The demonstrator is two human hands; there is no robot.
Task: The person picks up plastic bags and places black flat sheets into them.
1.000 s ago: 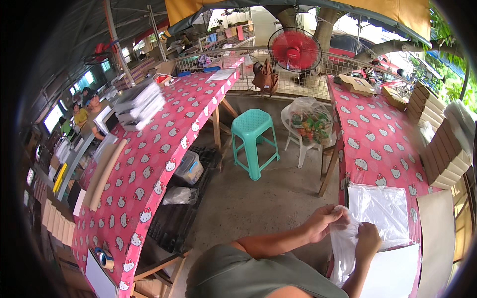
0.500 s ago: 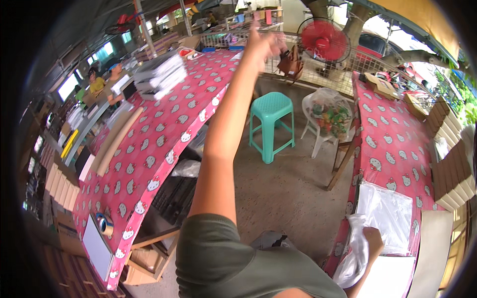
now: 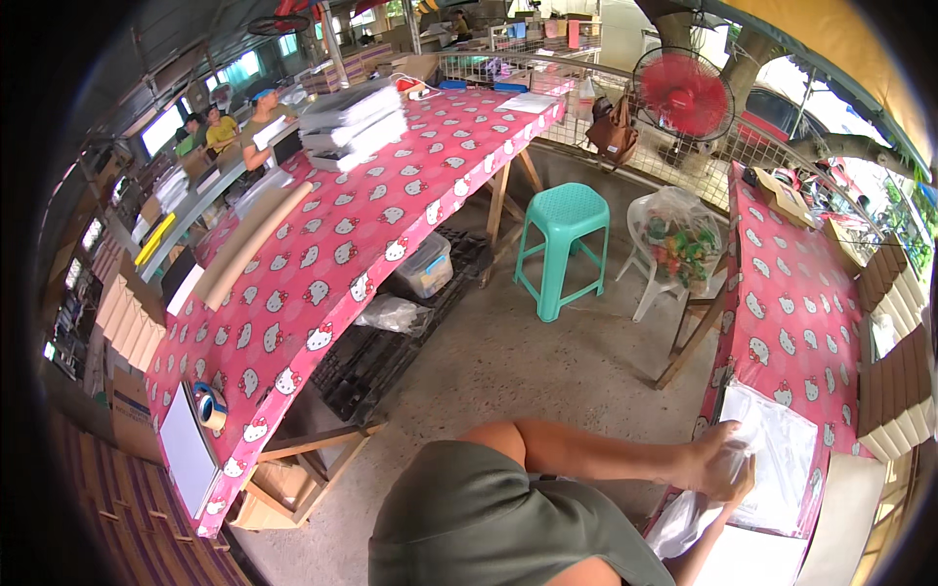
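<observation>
At the right-hand table, both my hands are together over a crumpled clear plastic bag (image 3: 679, 525). My left hand (image 3: 711, 459) reaches across from the left, its fingers closed on the upper part of the plastic. Just beside it, my right hand (image 3: 745, 481) grips the same bag, partly hidden behind the left. A stack of flat clear plastic bags (image 3: 787, 449) lies under and beyond the hands. Nearer to me, a white sheet or board (image 3: 757, 559) rests on the table.
A long table with a pink patterned cover (image 3: 322, 254) runs along the left, bearing stacked white packs (image 3: 354, 125), a cardboard tube (image 3: 256, 244) and tape rolls (image 3: 209, 405). A green stool (image 3: 567, 210), a white chair (image 3: 645, 230) and a red fan (image 3: 684, 93) stand ahead. Folded cartons (image 3: 894, 391) line the right.
My left arm has swung down from its raised reach ahead to the right-hand table, and its hand has joined the right hand at the plastic bag. The view has shifted slightly.
</observation>
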